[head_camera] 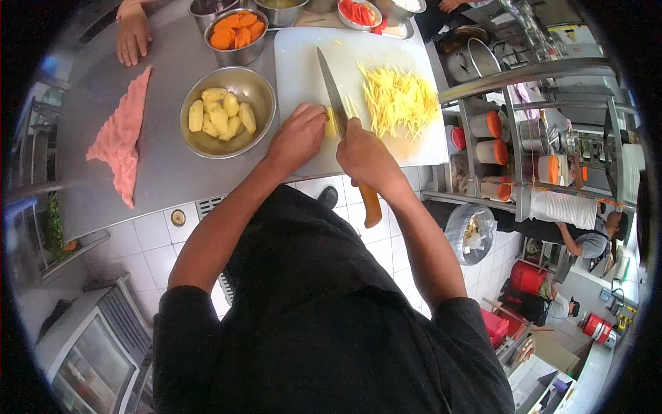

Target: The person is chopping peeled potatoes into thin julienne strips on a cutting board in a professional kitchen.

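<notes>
My right hand (364,155) grips a kitchen knife (331,83) with an orange-brown handle, its blade pointing away across a white cutting board (300,57). Beside the blade, the curled fingers of my left hand (300,134) press a yellow cut piece of tuber (331,123) against the board. A few thin slivers (351,107) lie just right of the blade. Farther right is a heap of yellow matchstick strips (398,101). Left of the board, a steel bowl (261,90) contains several peeled yellow tubers (220,114) that look like potatoes.
Sliced carrots fill a steel container (243,54) behind the bowl; red pepper strips (357,13) sit in another bowl. A pink cloth (121,134) lies at left, near another person's hand (133,44). A metal rack (522,83) and lined bin (468,253) stand right. Other people are beyond.
</notes>
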Motion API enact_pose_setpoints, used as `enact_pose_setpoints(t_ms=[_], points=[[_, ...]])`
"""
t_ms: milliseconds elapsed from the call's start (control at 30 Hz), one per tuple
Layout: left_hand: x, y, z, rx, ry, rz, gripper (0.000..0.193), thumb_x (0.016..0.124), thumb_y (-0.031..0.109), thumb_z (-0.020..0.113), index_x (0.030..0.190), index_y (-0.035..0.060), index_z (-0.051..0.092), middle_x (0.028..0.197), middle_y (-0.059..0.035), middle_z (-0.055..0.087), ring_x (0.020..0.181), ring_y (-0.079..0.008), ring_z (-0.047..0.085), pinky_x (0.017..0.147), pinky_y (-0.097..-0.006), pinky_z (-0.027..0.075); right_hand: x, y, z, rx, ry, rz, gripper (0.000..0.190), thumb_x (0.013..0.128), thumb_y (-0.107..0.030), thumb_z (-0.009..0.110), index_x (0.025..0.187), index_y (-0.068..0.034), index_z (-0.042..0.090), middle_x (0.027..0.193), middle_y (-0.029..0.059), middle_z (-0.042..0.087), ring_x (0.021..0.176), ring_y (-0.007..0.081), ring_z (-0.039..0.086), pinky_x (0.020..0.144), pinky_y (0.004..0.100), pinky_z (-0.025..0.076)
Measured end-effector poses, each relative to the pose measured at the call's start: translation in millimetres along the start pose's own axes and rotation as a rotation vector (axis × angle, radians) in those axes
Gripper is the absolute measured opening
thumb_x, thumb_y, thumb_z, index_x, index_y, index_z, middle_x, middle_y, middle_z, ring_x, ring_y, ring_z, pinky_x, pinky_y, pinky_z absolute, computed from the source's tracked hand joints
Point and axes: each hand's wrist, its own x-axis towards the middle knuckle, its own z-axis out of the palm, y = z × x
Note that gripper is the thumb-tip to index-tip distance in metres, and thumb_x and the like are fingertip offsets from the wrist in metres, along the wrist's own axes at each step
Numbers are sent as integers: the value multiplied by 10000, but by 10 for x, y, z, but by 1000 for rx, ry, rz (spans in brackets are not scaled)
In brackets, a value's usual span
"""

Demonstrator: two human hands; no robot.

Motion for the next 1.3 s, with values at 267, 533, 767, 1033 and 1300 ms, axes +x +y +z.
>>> enact_pose_setpoints(t_ms=[267,533,767,1033,1300], points=[[15,15,-21,11,-77,-43,135,823,-6,581,944,-40,629,1094,-158,619,1080,-341,564,932,-415,481,36,116,283,-129,101,-40,249,876,-82,460,1061,85,454,853,350,637,869,505,636,803,549,505],[2,0,-10,1,8,-4,127,839,2,577,948,-35,630,1085,-157,618,1064,-343,566,924,-418,482,122,45,48,7,-12,19,237,886,-84,442,1049,86,465,862,353,638,862,494,646,795,539,513],[10,9,-10,0,40,17,116,854,16,576,942,-33,633,1058,-152,622,1044,-345,569,916,-423,481,-32,32,175,-90,30,9,279,889,-82,449,1099,102,463,896,350,642,897,491,643,815,526,513],[52,57,-16,-6,41,30,119,858,17,569,943,-38,632,1068,-152,628,1039,-340,575,909,-418,487,211,296,316,-152,221,-157,162,909,-77,443,984,65,418,713,330,615,639,466,651,639,525,534],[9,63,-39,25,30,-9,119,854,6,579,955,-33,626,1060,-148,617,1036,-340,570,889,-422,493,-26,15,71,-51,27,-9,262,882,-63,429,1089,91,474,891,353,640,907,495,638,827,553,498]])
